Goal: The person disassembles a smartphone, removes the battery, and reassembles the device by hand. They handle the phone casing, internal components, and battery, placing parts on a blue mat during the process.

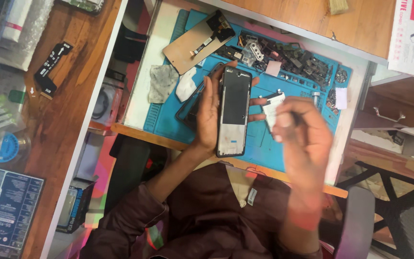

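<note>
My left hand (208, 115) grips an opened phone frame (234, 110), black with a bare inner panel, held upright above the blue work mat (168, 122). My right hand (303, 139) is blurred just right of the phone, its fingers pinched around a small white piece (273, 108) with a dark edge. A second dark phone frame (195, 103) lies on the mat under my left hand.
A detached screen panel (197, 43) lies at the mat's top left beside two grey-white cloth wads (173, 82). Several small dark parts and screws (288, 57) fill the mat's top right. A flex cable (51, 67) rests on the wooden shelf at left, drawers (398, 108) at right.
</note>
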